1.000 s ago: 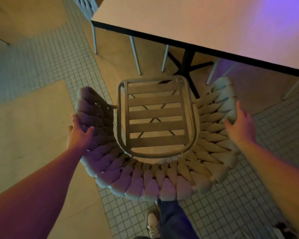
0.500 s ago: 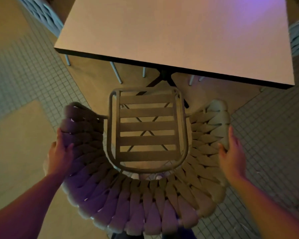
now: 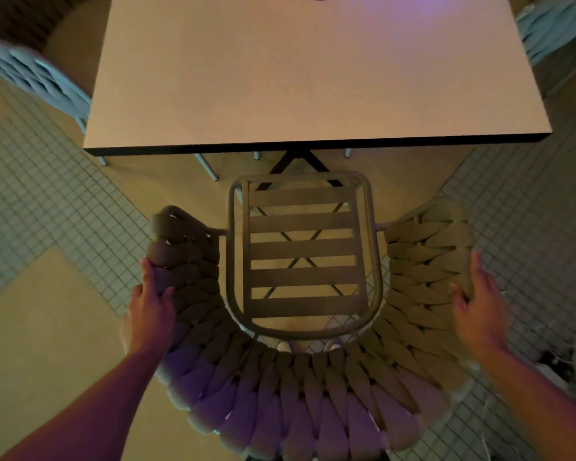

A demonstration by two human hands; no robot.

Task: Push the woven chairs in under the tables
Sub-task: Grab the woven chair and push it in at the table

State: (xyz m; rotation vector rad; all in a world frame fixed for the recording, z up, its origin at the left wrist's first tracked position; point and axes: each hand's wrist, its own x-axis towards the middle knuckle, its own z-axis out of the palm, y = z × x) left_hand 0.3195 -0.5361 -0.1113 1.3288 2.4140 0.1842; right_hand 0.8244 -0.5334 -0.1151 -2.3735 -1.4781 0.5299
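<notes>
Bare forearms, no sleeves; left hand (image 3: 150, 309), right hand (image 3: 479, 309).

One view only, worn on the person's head, looking steeply down and forward. It sits close above the woven chair (image 3: 300, 327), whose curved back fills the lower half of the frame while the slatted seat lies at centre. The counter (image 3: 313, 78) spans the upper half, its near edge running across just above the seat. Both forearms enter from the lower corners, the left hand (image 3: 148, 311) at left-centre and the right hand (image 3: 479, 311) at right-centre. Wide-angle bending shows in the tiled floor (image 3: 47, 201) at both sides.
</notes>
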